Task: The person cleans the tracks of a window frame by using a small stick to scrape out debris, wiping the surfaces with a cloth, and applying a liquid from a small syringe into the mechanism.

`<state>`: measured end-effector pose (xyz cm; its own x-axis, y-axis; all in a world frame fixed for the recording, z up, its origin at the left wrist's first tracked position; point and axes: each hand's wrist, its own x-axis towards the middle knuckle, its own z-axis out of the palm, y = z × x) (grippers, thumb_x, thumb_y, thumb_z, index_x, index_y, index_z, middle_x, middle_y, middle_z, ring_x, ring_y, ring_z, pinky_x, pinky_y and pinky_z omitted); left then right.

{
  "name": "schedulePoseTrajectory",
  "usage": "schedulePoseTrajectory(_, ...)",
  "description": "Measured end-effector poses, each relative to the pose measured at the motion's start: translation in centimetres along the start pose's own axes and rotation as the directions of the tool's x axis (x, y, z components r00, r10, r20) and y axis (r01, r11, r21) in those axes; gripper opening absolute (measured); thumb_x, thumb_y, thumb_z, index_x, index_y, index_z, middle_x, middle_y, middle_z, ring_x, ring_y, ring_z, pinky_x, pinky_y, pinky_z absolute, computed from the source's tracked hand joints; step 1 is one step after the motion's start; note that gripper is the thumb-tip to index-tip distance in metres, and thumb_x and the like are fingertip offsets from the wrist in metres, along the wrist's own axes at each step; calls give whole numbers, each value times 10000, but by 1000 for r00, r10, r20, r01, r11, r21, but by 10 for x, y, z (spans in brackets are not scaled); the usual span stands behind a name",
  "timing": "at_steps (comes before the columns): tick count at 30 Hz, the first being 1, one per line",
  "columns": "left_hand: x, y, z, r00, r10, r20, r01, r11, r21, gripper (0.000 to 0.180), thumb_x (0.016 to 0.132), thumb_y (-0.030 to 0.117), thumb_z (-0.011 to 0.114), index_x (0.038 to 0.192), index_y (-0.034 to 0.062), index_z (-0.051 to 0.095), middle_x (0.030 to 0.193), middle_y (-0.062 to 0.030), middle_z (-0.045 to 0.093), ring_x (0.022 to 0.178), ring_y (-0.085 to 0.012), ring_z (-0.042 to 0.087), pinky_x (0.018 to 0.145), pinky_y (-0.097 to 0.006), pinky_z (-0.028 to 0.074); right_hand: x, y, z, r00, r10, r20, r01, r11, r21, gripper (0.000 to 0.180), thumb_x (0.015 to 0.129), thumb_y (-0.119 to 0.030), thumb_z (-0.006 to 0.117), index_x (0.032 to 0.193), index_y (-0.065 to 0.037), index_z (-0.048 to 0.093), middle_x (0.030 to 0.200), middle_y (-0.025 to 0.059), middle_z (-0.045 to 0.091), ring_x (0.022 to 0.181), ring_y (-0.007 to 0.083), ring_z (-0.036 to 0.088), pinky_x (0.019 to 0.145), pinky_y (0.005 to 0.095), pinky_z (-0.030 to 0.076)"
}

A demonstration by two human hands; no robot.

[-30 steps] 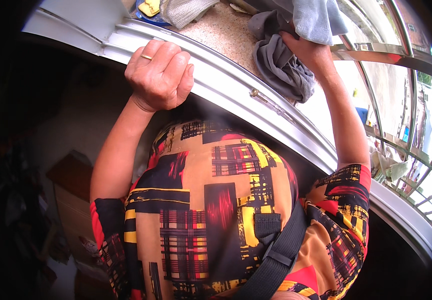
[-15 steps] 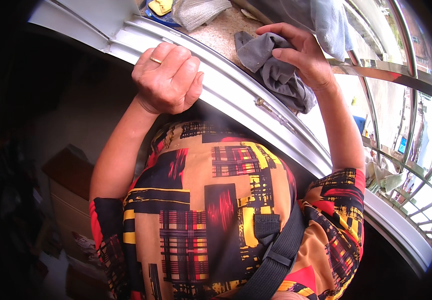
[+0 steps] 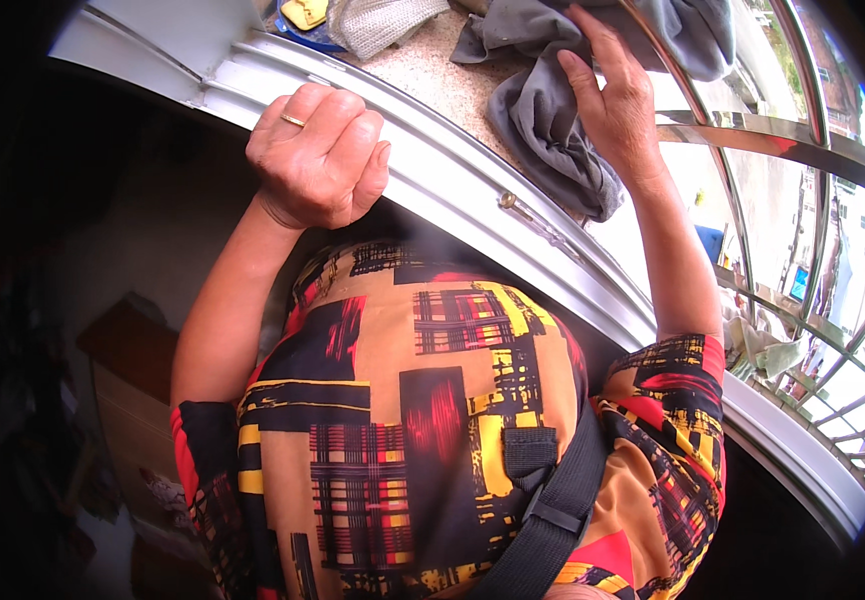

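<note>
My right hand (image 3: 621,108) is at the upper right, on a crumpled dark grey cloth (image 3: 548,125). Its thumb and one finger stretch out apart with cloth between them; the other fingers are hidden. Folds of the cloth hang down toward the window frame, and its upper part spreads to the top edge of the view. My left hand (image 3: 319,155), with a ring on one finger, is closed in a fist over the white window frame (image 3: 433,170). Whatever lies inside that fist, if anything, cannot be seen.
Beyond the frame is a speckled sill (image 3: 423,62) with a whitish knitted cloth (image 3: 383,22) and a blue dish (image 3: 298,35) holding something yellow. Metal bars (image 3: 753,130) stand at the right, with grey fabric (image 3: 703,40) beside them. Below left, a brown box (image 3: 133,395) sits in shadow.
My right hand has moved up and farther away, and the grey cloth has spread out toward the top edge. My left fist has shifted slightly left and stays closed.
</note>
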<state>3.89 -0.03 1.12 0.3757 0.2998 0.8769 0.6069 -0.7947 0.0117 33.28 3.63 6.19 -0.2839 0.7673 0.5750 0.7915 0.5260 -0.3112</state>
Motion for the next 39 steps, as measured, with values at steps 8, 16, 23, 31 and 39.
schedulePoseTrajectory(8, -1, -3, 4, 1000, 7, 24, -6, 999, -36, 167, 799, 210, 612, 813, 48, 650, 785, -65, 606, 726, -260, 601, 639, -346, 471, -64, 19, -78, 912, 3, 411, 26, 997, -66, 167, 851, -122, 713, 979, -25, 667, 857, 102, 625, 757, 246, 646, 657, 349, 511)
schedulePoseTrajectory(16, 1, -10, 12, 998, 3, 69, 1, 998, -64, 152, 810, 179, 609, 818, 35, 656, 794, -79, 622, 738, -272, 615, 666, -359, 491, -88, 30, -86, 828, 467, 309, -557, 750, 357, 90, 906, -88, 645, 901, -7, 682, 931, 26, 679, 854, 112, 621, 778, 260, 491)
schedulePoseTrajectory(23, -1, -14, 16, 995, -14, 98, 21, 997, -71, 145, 817, 176, 613, 807, 38, 656, 786, -80, 625, 726, -271, 613, 663, -360, 488, -87, 21, -94, 835, 525, 164, -397, 370, 840, 171, 981, -96, 605, 1048, 55, 651, 1044, 114, 672, 942, 161, 636, 866, 273, 486)
schedulePoseTrajectory(31, 1, -11, 13, 994, 0, 110, 7, 998, -63, 144, 805, 173, 611, 811, 38, 664, 785, -79, 626, 727, -271, 614, 655, -361, 489, -81, -25, -78, 840, -16, 542, -162, 947, 279, 150, 804, 46, 691, 948, 17, 661, 973, 124, 612, 875, 280, 612, 762, 347, 495)
schedulePoseTrajectory(39, 6, -5, -2, 994, -6, 110, 11, 999, -45, 182, 814, 187, 591, 843, 26, 671, 801, -94, 635, 735, -281, 618, 662, -365, 489, -71, -34, -48, 830, -63, 554, -24, 989, 148, 104, 774, -43, 689, 845, -47, 613, 864, 95, 594, 774, 339, 631, 634, 432, 503)
